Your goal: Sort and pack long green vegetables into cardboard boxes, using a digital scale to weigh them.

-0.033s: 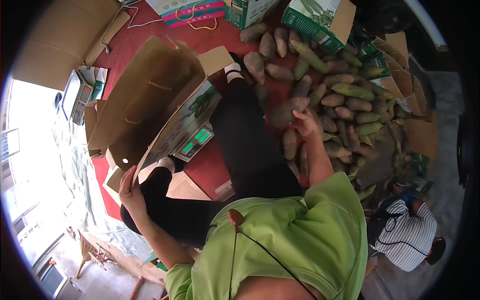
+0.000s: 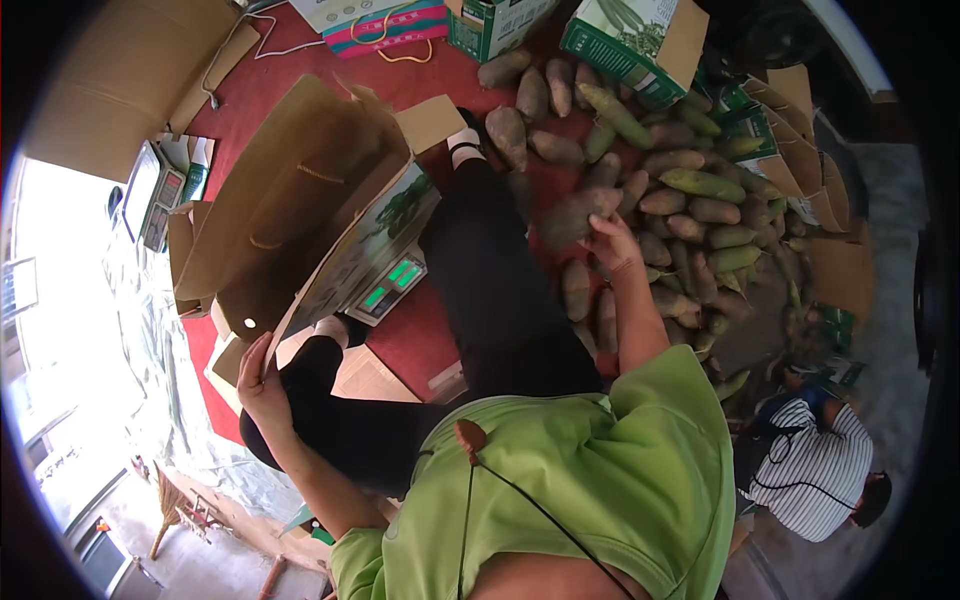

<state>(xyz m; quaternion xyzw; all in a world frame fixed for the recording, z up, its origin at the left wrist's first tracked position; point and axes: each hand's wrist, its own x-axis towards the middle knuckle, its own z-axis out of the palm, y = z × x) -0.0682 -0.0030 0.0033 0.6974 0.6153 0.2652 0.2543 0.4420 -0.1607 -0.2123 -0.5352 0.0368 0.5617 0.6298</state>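
My left hand [image 2: 264, 388] grips the near edge of an open cardboard box [image 2: 290, 190], fingers closed over its wall. The box is tilted, with its brown inside and rope handles showing. Part of a digital scale [image 2: 385, 290] with green-lit displays shows beside the box's printed side. In my right hand [image 2: 615, 246] is a large, dusty brown radish [image 2: 578, 217], slightly blurred and held by one end. It is to the right of my leg, at the near left edge of a pile of green and brownish radishes [image 2: 690, 205].
Green printed boxes [image 2: 625, 50] stand beyond the pile, with torn open cartons [image 2: 810, 150] at its right. A pink and blue bag [image 2: 385, 32] lies on the red floor covering. Another scale [image 2: 153, 195] is at far left. A person in a striped shirt [image 2: 815, 465] bends at lower right.
My right hand and the radish in it have shifted very slightly. My left hand keeps its hold on the box.
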